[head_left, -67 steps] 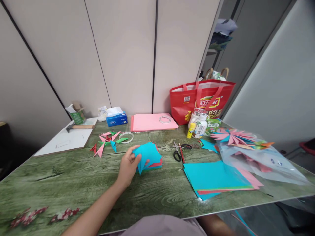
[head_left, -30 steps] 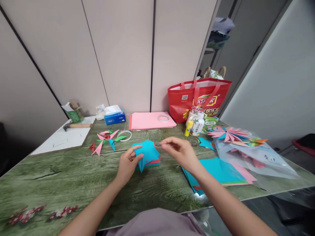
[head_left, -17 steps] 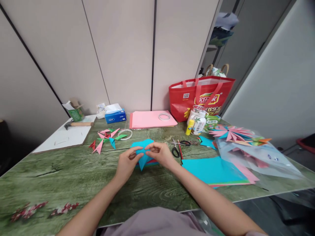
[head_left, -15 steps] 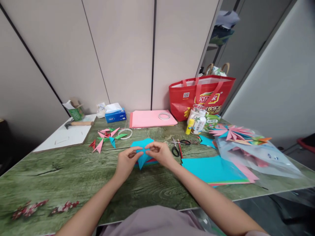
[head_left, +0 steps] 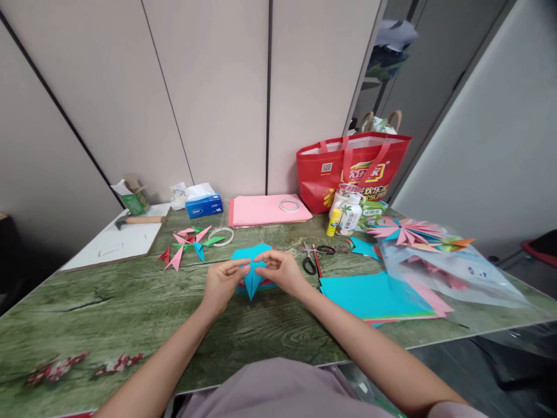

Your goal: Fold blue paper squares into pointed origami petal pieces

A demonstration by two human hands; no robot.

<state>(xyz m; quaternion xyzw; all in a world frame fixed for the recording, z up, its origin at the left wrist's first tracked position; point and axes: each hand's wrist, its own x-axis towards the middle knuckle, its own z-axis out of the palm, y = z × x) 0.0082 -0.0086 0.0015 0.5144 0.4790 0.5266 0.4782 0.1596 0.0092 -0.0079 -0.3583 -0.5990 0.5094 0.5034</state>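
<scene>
A folded piece of blue paper (head_left: 252,283), its point towards me, is pinched between both hands. My left hand (head_left: 223,283) grips its left side with thumb and fingertips. On the right side, my right hand (head_left: 281,271) pinches it in the same way. Under and behind it lies a stack of paper with a blue sheet (head_left: 252,251) on top, partly hidden by my hands. Left of the hands, small folded paper pieces (head_left: 176,257) in pink, red, green and blue lie beside a roll of tape (head_left: 221,237).
Scissors (head_left: 309,259) and a red pencil (head_left: 317,261) lie right of my hands, near blue sheets (head_left: 374,296). A glue stick (head_left: 333,222), a white bottle (head_left: 350,215) and a red bag (head_left: 317,174) stand behind. A hammer (head_left: 141,219) rests on a white board (head_left: 117,242) at left.
The folded blue paper has turned slightly, and its centre crease now faces me more squarely. Both hands keep their pinch. The whole view has shifted a little.
</scene>
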